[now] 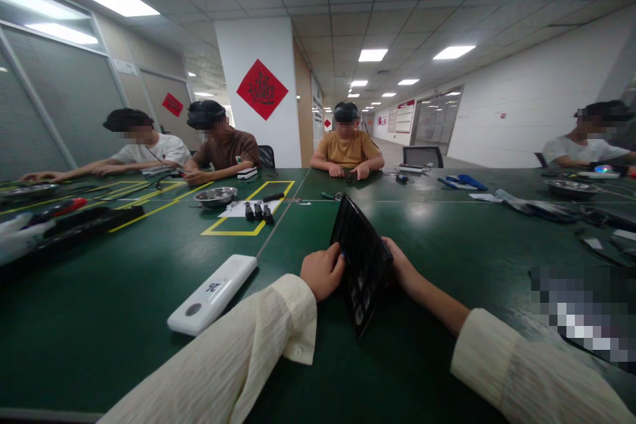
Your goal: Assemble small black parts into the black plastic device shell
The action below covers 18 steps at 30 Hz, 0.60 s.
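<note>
A black, flat, rectangular tablet-like panel (360,265) stands tilted on edge before me, above the green table. Pale small shapes show on its dark face; what they are is too dim to tell. My left hand (322,271) is closed at its left edge, with the fingers bent against it and a tiny blue spot by the fingertips. On the far side, my right hand (400,268) grips the right edge, its fingers partly hidden behind the panel. To the left of my left hand lies a white oblong device (213,295) marked with a number.
On the green table (278,252), a metal bowl (215,196) and several small black items (258,212) lie near yellow tape. Blue-grey cloth (462,182) and cables are at right. A black tray (74,228) is at left. Several people (346,146) sit around the table.
</note>
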Available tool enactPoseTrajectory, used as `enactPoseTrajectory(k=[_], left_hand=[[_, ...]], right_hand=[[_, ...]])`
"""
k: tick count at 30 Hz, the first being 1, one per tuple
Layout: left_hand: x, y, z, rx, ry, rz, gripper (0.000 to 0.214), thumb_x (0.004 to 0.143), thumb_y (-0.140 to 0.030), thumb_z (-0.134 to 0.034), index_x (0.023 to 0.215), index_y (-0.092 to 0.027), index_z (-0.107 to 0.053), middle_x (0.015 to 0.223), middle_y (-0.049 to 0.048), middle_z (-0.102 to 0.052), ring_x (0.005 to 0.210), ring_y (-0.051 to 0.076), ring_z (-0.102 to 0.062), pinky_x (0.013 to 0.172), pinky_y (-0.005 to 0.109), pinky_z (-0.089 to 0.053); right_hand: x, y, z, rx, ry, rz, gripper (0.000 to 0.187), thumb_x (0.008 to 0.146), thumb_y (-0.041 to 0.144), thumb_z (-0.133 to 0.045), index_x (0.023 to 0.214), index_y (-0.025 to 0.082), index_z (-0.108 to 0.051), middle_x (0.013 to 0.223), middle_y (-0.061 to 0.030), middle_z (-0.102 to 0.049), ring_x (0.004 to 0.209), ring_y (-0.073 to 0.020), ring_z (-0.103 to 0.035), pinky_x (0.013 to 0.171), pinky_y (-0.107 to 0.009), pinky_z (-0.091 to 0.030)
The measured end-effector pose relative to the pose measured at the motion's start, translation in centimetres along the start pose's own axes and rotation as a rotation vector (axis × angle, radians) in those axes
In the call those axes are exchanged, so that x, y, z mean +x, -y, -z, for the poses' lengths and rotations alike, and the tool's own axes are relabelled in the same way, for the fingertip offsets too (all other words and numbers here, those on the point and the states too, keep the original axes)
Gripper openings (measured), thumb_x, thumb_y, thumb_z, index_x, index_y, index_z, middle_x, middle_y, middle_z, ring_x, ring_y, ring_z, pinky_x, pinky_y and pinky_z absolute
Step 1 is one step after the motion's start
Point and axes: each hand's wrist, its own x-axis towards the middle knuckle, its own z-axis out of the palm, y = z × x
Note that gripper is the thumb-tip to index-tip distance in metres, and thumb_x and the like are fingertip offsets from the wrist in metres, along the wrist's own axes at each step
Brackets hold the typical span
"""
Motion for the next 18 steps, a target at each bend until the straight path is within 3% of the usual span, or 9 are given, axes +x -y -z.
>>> enactPoseTrajectory(k=[5,18], left_hand=[[0.1,0.0,0.1,-0.031,0.011,0.022,0.041,0.094,-0.039,-0.013,0.097,-0.023,-0.051,0.080,0.0045,-0.066,0.077,0.018,-0.063,0.063,0.026,-0.037],[0.0,-0.2,0.4,-0.028,0.022,0.003,0.033,0.092,-0.036,-0.022,0.098,-0.022,-0.051,0.083,0.0059,-0.066,0.079,0.020,-0.063,0.064,0.027,-0.038]], right_hand=[[-0.2,0.4,-0.1,-0.015,-0.006,-0.004,0.049,0.068,0.050,-0.053,0.106,0.023,-0.039,0.055,0.0061,-0.054,0.036,-0.0116,-0.048,0.030,-0.021,-0.033],[0.2,-0.4,0.3,-0.047,0.008,0.013,0.048,0.071,0.049,-0.052,0.108,0.022,-0.038,0.054,0.0067,-0.054,0.034,-0.0117,-0.048,0.029,-0.020,-0.033]])
